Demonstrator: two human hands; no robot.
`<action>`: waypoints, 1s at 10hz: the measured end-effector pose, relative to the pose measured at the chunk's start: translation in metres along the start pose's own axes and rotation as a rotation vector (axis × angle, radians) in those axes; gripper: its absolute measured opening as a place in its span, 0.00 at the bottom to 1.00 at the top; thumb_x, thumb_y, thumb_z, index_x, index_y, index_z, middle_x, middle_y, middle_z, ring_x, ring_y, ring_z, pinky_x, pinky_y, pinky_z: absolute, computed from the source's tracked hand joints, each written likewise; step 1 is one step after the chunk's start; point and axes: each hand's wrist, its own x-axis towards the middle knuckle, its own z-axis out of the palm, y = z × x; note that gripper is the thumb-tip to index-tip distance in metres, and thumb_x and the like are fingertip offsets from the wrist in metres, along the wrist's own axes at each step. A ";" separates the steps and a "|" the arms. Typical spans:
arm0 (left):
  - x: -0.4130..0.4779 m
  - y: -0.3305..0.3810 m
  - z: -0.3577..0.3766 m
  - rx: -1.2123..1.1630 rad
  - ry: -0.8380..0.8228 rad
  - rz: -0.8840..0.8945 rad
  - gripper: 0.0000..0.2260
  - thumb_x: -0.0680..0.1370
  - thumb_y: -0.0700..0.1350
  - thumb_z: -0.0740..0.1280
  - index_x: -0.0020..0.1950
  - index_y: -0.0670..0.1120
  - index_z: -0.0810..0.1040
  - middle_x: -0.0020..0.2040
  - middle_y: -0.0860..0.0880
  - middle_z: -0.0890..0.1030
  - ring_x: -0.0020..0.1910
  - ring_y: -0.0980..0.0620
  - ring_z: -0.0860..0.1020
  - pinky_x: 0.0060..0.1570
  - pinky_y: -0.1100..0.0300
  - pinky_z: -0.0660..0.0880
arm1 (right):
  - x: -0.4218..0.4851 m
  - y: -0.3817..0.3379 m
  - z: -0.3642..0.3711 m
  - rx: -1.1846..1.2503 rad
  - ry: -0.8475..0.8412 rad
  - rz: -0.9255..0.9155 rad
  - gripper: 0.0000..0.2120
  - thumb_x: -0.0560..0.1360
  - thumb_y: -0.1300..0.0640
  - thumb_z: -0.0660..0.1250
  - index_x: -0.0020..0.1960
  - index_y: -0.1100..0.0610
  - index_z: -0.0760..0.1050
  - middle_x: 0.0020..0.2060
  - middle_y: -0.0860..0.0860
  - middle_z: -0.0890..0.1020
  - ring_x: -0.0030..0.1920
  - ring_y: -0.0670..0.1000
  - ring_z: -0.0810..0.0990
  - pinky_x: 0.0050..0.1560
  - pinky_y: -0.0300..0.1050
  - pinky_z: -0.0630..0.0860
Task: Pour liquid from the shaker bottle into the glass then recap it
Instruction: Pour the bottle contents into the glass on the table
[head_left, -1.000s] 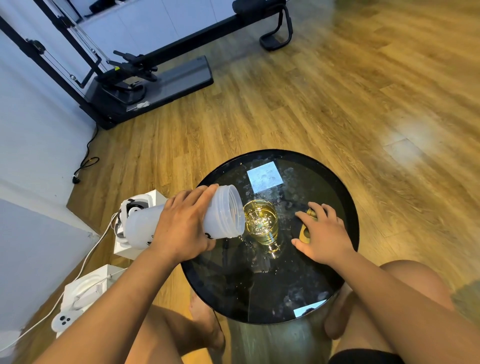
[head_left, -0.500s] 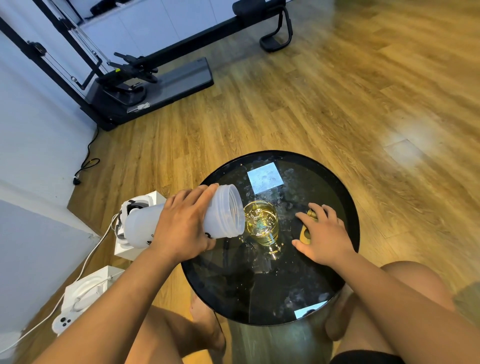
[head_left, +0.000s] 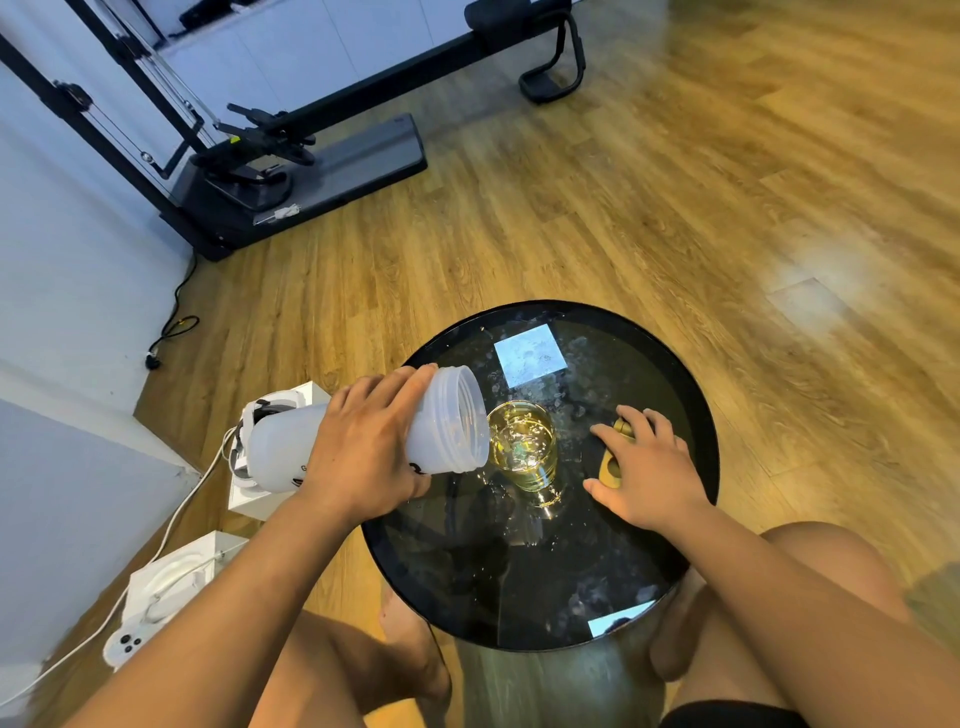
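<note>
Item: shaker bottle (head_left: 363, 441), translucent white, uncapped, held nearly horizontal in the left hand (head_left: 363, 457), whose fingers were wrapped around its middle; its open threaded mouth lay just beside and slightly above the rim of the glass (head_left: 522, 447). Against the views of a second and half a second before, the bottle kept about the same tilt and place, but its mouth sat a little higher and no stream could be made out between mouth and glass; whether any liquid remained inside could not be told through the frosted wall. Item: glass, upright on the round black bench (head_left: 691, 415) near its middle, holding yellowish liquid with a rippled surface, its level close to what the earlier views showed. Judgement: the pour appeared to be at or near its end, the glass being well filled. Item: right hand (head_left: 644, 467), palm down on the bench to the right of the glass and apart from it, fingers spread over a dark and gold object, probably the cap (head_left: 612, 467); mostly hidden, and whether it was pinched or only covered could not be told. This hand had not shifted across the three views. Judgement: the step left was to right the bottle and fit the cap; drops from the lip might fall on the glossy bench.
</note>
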 end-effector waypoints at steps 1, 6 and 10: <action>0.000 0.000 0.000 0.005 0.014 0.005 0.50 0.59 0.53 0.82 0.77 0.50 0.64 0.69 0.49 0.74 0.63 0.43 0.72 0.61 0.44 0.69 | 0.000 0.000 0.000 0.001 0.000 -0.001 0.34 0.72 0.32 0.62 0.74 0.41 0.58 0.78 0.51 0.54 0.76 0.61 0.49 0.71 0.60 0.60; 0.001 0.001 0.002 0.068 0.078 0.067 0.49 0.57 0.52 0.82 0.75 0.47 0.66 0.67 0.46 0.75 0.62 0.41 0.73 0.60 0.43 0.69 | 0.000 0.000 0.000 0.001 0.002 -0.002 0.35 0.72 0.32 0.62 0.74 0.42 0.58 0.78 0.51 0.54 0.76 0.61 0.49 0.71 0.60 0.60; 0.001 0.001 0.001 0.096 0.067 0.073 0.49 0.58 0.53 0.81 0.75 0.46 0.66 0.68 0.45 0.74 0.62 0.39 0.73 0.61 0.43 0.69 | -0.001 -0.001 -0.001 0.013 0.001 0.000 0.35 0.72 0.32 0.62 0.74 0.42 0.58 0.78 0.51 0.53 0.76 0.61 0.49 0.71 0.60 0.59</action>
